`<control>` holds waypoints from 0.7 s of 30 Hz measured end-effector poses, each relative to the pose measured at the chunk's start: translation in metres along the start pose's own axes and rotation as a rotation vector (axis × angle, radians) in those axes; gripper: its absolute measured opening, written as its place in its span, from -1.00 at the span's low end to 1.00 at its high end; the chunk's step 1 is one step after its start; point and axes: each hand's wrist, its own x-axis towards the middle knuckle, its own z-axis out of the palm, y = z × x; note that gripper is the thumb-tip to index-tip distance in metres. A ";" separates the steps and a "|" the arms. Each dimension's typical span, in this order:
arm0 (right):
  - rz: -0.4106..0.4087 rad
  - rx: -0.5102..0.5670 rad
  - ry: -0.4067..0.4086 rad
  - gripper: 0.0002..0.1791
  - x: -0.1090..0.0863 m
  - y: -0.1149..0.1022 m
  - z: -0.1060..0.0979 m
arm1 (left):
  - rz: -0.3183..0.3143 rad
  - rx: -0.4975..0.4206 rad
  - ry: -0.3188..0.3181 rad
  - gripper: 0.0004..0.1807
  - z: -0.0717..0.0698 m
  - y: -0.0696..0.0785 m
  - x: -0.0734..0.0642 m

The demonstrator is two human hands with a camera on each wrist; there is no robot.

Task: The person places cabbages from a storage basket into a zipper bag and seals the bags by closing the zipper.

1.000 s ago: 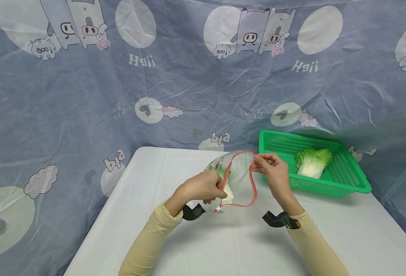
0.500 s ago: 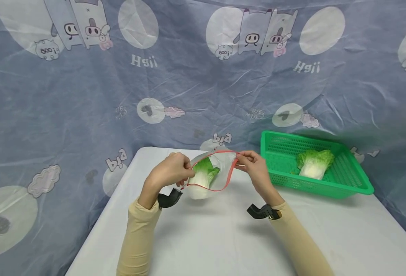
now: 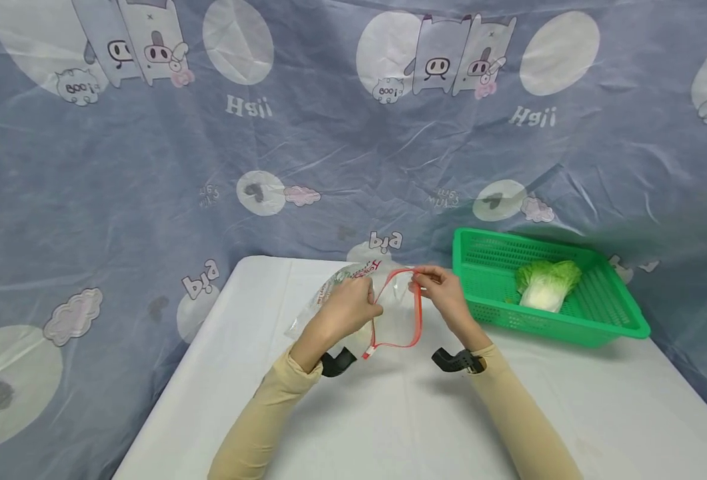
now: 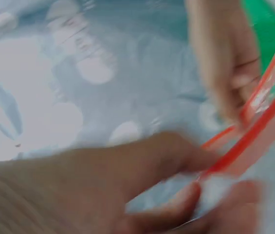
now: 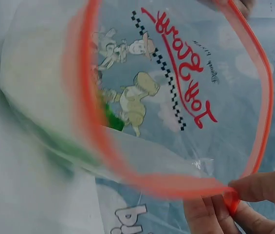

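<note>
Between my hands hangs a clear zip bag printed with red lettering and cartoon figures, its red zip rim spread into a wide loop. My left hand pinches the left side of that rim, above a white-and-red slider at the lower corner. On the opposite side my right hand pinches the rim between thumb and fingers. A pale napa cabbage with green leaves shows at the left of the right wrist view, behind the rim; in the head view my left hand and the bag mostly hide it.
A green perforated basket stands at the back right of the white table, close to my right hand. Another napa cabbage lies in it. Behind the table hangs a printed blue-grey curtain.
The hands and bag swing left, then my left hand comes back right and the bag's printed side turns out to the left. The cabbage, plainly seen half a second ago, is now mostly covered.
</note>
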 end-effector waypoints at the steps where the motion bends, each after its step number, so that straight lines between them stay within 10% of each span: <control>1: -0.002 -0.022 0.002 -0.60 0.000 0.001 -0.003 | 0.008 -0.008 0.064 -0.80 0.007 0.001 0.005; 5: -0.015 -0.152 -0.008 -0.60 -0.001 0.003 -0.017 | 0.047 -0.107 0.191 -0.84 0.029 -0.001 0.024; 13: -0.053 -0.436 0.095 -0.62 -0.009 -0.018 -0.072 | 0.039 -0.331 0.072 -0.92 0.043 -0.009 0.034; 21: 0.096 -0.738 0.273 -0.49 0.004 -0.021 -0.157 | 0.062 -0.289 0.066 -0.86 0.042 -0.007 0.032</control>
